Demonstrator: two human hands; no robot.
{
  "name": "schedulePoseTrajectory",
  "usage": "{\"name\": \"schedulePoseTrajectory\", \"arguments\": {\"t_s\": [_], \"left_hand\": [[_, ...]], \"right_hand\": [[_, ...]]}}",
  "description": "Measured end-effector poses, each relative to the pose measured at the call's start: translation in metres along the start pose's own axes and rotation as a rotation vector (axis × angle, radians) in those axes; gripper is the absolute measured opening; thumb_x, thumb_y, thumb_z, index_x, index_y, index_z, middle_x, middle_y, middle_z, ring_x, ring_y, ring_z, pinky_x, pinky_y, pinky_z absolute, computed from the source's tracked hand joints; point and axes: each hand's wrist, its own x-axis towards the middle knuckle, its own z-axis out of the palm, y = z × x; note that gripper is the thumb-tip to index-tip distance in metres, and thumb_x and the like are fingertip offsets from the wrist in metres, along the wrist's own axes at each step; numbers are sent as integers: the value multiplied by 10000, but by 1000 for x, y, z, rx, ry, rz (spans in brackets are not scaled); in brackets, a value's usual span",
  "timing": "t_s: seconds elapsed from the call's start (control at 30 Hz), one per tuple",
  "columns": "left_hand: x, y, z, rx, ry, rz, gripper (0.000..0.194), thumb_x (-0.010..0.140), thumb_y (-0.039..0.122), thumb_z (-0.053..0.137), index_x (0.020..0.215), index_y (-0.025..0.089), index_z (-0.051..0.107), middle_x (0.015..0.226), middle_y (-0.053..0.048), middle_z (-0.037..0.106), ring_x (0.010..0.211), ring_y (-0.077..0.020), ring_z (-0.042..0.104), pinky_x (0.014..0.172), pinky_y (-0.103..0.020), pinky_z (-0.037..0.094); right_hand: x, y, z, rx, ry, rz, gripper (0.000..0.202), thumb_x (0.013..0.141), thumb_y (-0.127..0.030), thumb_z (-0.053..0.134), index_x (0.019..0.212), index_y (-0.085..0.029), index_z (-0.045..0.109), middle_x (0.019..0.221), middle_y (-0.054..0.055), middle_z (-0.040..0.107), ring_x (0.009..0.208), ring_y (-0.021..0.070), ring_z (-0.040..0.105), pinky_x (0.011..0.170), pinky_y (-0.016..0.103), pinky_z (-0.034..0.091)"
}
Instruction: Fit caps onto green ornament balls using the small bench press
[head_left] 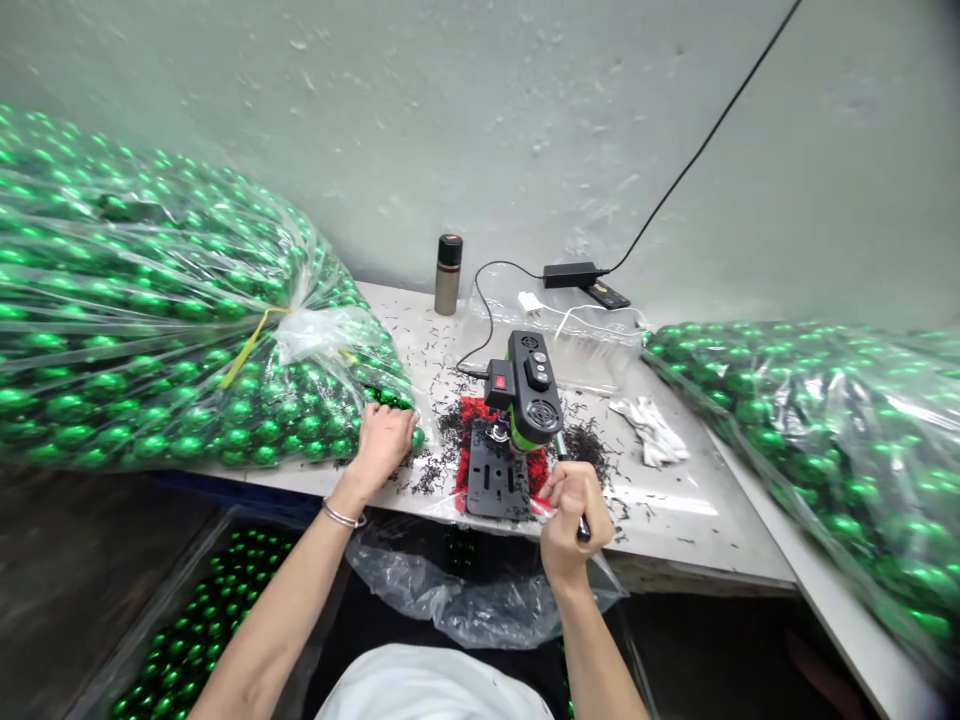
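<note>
My left hand is at an opening low on the right side of a big clear bag of shiny green balls. Its fingers curl down among the balls, and the fingertips are hidden. My right hand wraps around the black lever handle of a small black-and-green bench machine. The machine has a red switch and vents on its head. Its slotted black base plate lies on a red mat, with a small shiny metal piece under the head.
Small black bits are scattered around the machine. Behind it are a bottle, a power adapter with cables and a clear plastic tray. A white glove lies right, near another ball bag. More balls fill a container below.
</note>
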Motion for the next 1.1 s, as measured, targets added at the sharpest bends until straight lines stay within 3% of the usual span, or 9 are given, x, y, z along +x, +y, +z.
{"name": "schedulePoseTrajectory", "arguments": {"t_s": [0.13, 0.3, 0.47, 0.6, 0.73, 0.83, 0.97, 1.1], "left_hand": [[-6, -13, -7, -3, -110, 66, 315, 985, 272, 449, 857, 161, 714, 854, -120, 760, 805, -275, 665, 835, -420, 371], [-14, -9, -3, -74, -145, 107, 230, 935, 371, 574, 920, 196, 721, 836, -100, 756, 821, -277, 671, 887, -436, 369], [-14, 3, 6, -158, -66, 62, 225, 858, 295, 663, 1048, 178, 696, 890, -113, 721, 941, -314, 651, 998, -540, 363], [-13, 12, 3, -681, 51, -134, 333, 865, 355, 643, 1154, 191, 652, 1121, -110, 652, 915, -251, 669, 896, -457, 504], [-17, 29, 0, -1426, -33, -437, 503, 778, 425, 762, 1208, 205, 620, 1070, -52, 652, 753, -161, 704, 746, -333, 589], [-24, 46, 2, -1775, -101, -612, 535, 705, 337, 842, 1178, 208, 629, 966, -23, 683, 777, -154, 724, 717, -269, 602], [-33, 66, 14, -1925, -156, -760, 456, 768, 326, 803, 1176, 189, 648, 933, -47, 732, 817, -163, 737, 771, -276, 612], [-35, 82, 30, -1783, -189, -754, 407, 798, 331, 765, 1165, 180, 671, 998, -66, 752, 867, -180, 735, 843, -316, 595]], "right_hand": [[-3, 3, 2, 18, 16, -7, 338, 985, -203, 420, 658, -198, 505, 663, -18, 525, 573, 103, 518, 546, 267, 376], [-3, 3, 3, 15, 31, -10, 361, 987, -200, 416, 634, -196, 489, 657, -17, 526, 562, 98, 512, 542, 266, 370], [-3, 3, 2, 10, 21, -9, 364, 986, -207, 419, 626, -203, 476, 661, -11, 531, 581, 109, 521, 555, 273, 383], [-3, 2, 1, -9, 10, -11, 358, 986, -208, 417, 633, -205, 475, 656, -14, 534, 577, 109, 520, 551, 272, 378], [-2, 1, 1, -15, 22, -21, 367, 989, -211, 411, 628, -204, 479, 653, -11, 540, 574, 109, 513, 548, 271, 375], [-2, 1, 1, -24, 15, -33, 364, 987, -205, 411, 631, -201, 489, 649, -12, 534, 578, 109, 513, 549, 269, 375], [-3, 3, 0, -21, -5, -47, 359, 981, -189, 413, 628, -201, 479, 656, -15, 534, 582, 106, 520, 547, 267, 383], [-2, 3, 0, -5, -7, -76, 365, 974, -167, 415, 613, -199, 467, 660, -15, 535, 606, 108, 533, 555, 264, 395]]}}
